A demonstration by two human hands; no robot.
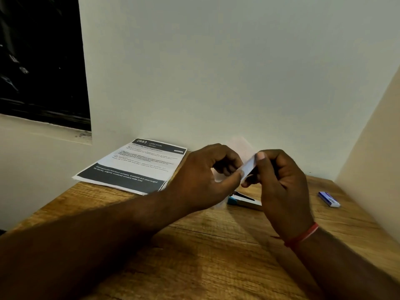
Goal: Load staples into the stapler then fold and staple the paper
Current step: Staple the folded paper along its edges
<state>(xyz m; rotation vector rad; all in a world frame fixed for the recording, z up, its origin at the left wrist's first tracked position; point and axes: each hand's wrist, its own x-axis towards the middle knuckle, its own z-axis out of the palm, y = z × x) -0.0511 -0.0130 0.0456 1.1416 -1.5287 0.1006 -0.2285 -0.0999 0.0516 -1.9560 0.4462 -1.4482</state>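
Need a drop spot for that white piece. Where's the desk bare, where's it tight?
Bare desk between the forearms, in front of the stapler; also a strip between the right wrist and purple staple box. Tight at back centre: left hand and right hand pinch the white piece above the stapler, printed sheet alongside.

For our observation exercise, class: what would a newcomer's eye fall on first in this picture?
The left hand and right hand meet mid-frame, pinching a small white item above the blue stapler on the wooden table. To the left lies printed paper; a small purple box sits at the right.
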